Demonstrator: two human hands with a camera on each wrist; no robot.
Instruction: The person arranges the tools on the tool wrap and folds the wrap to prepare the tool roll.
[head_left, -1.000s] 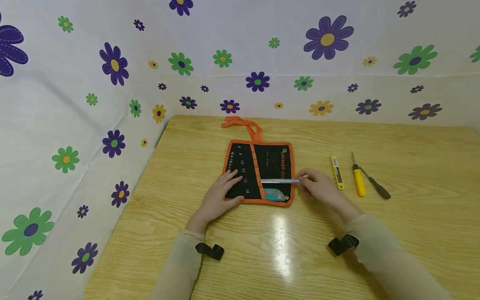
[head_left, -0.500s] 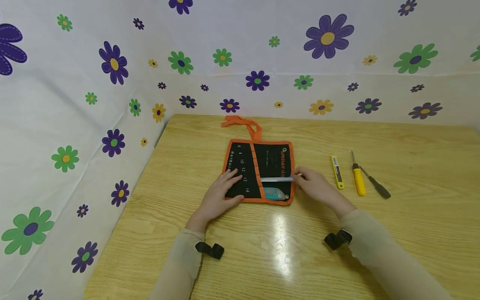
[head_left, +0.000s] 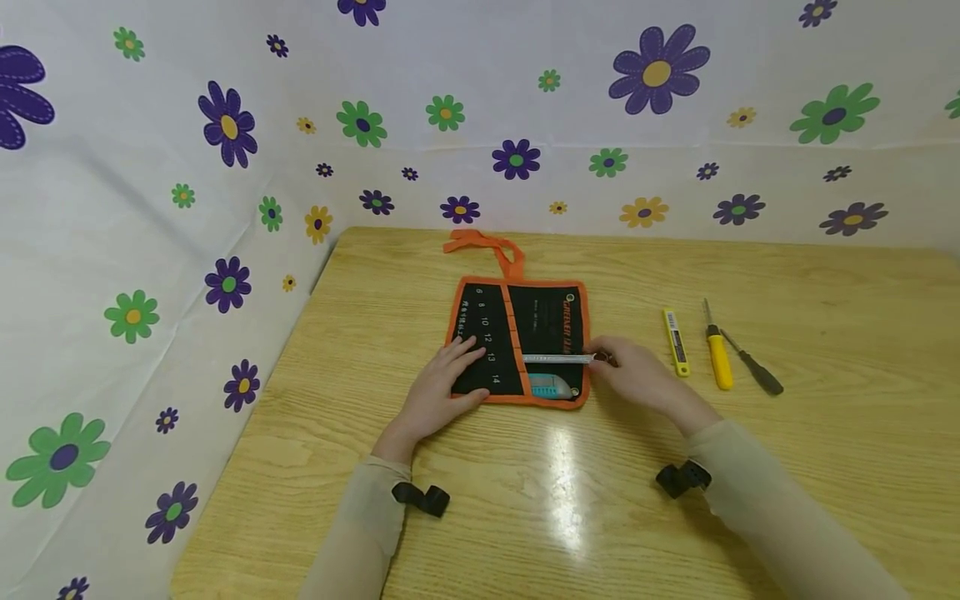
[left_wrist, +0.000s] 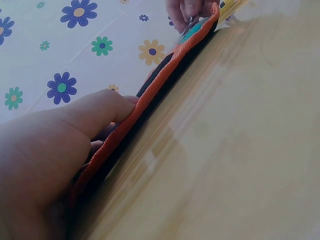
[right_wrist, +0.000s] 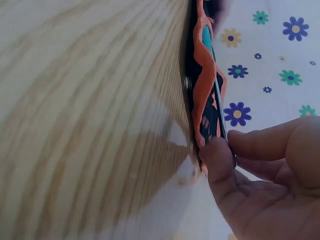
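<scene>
We see left hand flat, fingers spread on soft black cloth pouch, mid wooden counter. Right hand pinches thin silver tool, maybe metal, lying across pouch.

Bright, even indoor light from above. Strong white glare streak on the counter in the head view, near front edge. Soft faint shadows under the hands. Head view sharp centrally, wide-angle bending at the edges. Both wrist views soft: counter grain smeared, left hand close and blurred, right hand probably out of focus too.
</scene>
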